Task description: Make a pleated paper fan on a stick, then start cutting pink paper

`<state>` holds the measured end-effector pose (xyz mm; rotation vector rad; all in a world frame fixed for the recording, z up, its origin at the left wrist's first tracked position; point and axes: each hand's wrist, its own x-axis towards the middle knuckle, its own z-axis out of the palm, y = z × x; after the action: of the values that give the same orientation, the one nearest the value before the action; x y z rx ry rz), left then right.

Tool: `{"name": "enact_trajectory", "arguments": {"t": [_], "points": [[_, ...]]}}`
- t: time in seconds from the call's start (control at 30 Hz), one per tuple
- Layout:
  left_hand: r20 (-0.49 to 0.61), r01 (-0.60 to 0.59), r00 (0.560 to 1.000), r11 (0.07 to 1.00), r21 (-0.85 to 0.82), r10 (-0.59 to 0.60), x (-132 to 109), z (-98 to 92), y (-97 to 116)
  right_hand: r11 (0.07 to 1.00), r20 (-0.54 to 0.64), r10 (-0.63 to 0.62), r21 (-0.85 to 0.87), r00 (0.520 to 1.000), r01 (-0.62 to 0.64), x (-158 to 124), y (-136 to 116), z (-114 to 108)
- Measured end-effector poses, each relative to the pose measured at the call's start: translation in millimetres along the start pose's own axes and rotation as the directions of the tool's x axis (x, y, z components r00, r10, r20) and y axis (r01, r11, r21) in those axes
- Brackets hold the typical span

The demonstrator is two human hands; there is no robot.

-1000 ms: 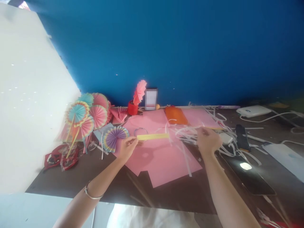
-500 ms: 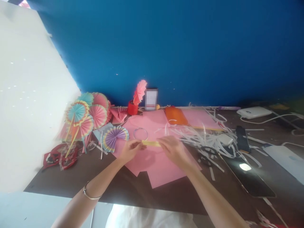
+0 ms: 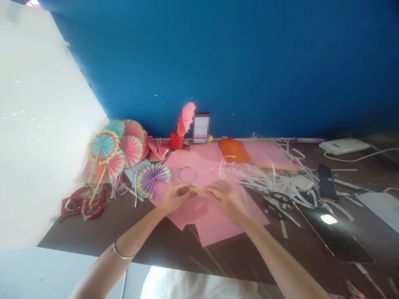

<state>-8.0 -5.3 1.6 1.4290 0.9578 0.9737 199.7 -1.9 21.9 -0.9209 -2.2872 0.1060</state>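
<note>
My left hand (image 3: 176,196) and my right hand (image 3: 223,195) meet over the pink paper sheets (image 3: 215,220) in the middle of the dark table. Both pinch a folded yellow paper strip (image 3: 197,190), of which only a short bit shows between the fingertips. The left wrist wears a thin metal bangle (image 3: 120,253). A thin wire ring (image 3: 187,175) lies on the pink paper just behind the hands.
Folded paper fans (image 3: 116,151) pile up at the left, with red scissors (image 3: 79,203) near them. A red cup (image 3: 176,141) and an orange case (image 3: 234,150) stand at the back. White paper shreds (image 3: 274,180), a tape roll (image 3: 276,203), a phone (image 3: 335,232) and chargers lie right.
My right hand came from the shreds on the right over to the strip and took its free end. The visible length of the yellow strip has shrunk as the hands closed together.
</note>
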Motion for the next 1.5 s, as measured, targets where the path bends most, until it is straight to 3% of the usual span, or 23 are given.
{"name": "enact_trajectory", "arguments": {"t": [0.13,0.43,0.83,0.97,1.13,1.3,1.5], "points": [[0.000,0.057,0.998,0.997,-0.059,-0.057,0.8,0.6,-4.9,0.999,0.008,-0.014,-0.033,1.000,0.015,-0.4,-5.1,0.3],[0.006,0.240,0.968,0.919,-0.312,-0.251,1.8,1.0,0.0,0.944,0.071,-0.177,-0.269,0.982,0.190,-2.7,-18.2,-3.4],[0.071,0.240,0.968,0.813,-0.530,-0.240,1.8,-1.5,3.9,0.808,0.099,-0.305,-0.499,0.947,0.313,-1.3,-21.3,1.9],[0.060,0.231,0.970,0.812,-0.536,-0.236,2.1,-1.6,3.1,0.771,0.125,-0.335,-0.534,0.934,0.348,-1.6,-20.7,3.6],[0.055,0.232,0.969,0.808,-0.541,-0.242,0.9,-1.6,6.8,0.799,0.113,-0.335,-0.493,0.935,0.345,-2.6,-19.0,6.3],[0.039,0.206,0.976,0.864,-0.460,-0.212,-0.5,0.8,10.3,0.800,0.120,-0.334,-0.488,0.935,0.349,-3.1,-20.6,6.8],[-0.027,0.216,0.969,0.900,-0.379,-0.244,2.5,0.5,1.2,0.899,0.102,-0.257,-0.340,0.961,0.276,-2.0,-20.2,5.0]]}}
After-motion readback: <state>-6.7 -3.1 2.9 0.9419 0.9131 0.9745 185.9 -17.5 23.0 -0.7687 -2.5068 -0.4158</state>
